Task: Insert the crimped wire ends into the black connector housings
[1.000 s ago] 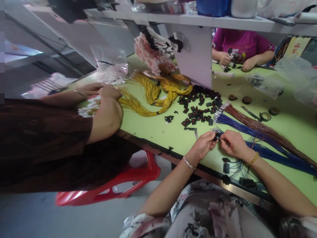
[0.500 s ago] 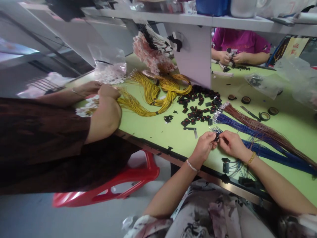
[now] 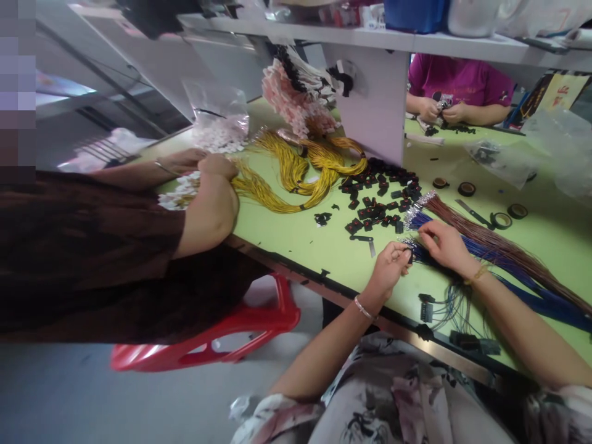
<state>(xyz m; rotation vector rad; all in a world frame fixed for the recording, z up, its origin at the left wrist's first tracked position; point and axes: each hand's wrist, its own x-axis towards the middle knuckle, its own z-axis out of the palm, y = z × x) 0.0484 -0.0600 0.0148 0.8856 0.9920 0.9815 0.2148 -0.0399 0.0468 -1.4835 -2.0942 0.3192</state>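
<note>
My left hand [image 3: 391,268] is closed, pinching a small black connector housing [image 3: 409,253] between thumb and fingers above the table's near edge. My right hand [image 3: 444,245] is over the bundle of blue wires [image 3: 481,250], just right of the silver terminals [image 3: 413,217] at the wires' ends. Its fingers are bent together at the wires; whatever may be between the fingertips is too small to make out. Near my right forearm lies a grey-black connector [image 3: 426,308] with wires fitted. Brown wires [image 3: 462,225] run beside the blue ones.
Loose black housings [image 3: 370,213] are heaped beyond my left hand, near a small folding blade [image 3: 363,238]. Tape rolls [image 3: 502,220] lie to the right. Yellow wire bundles [image 3: 300,172] stretch towards a co-worker's arms [image 3: 210,203] at left. Another person [image 3: 457,86] works across the table.
My right hand has left the black housing in my left hand and moved up to the blue wires. The left hand still holds the housing. The view has shifted slightly.
</note>
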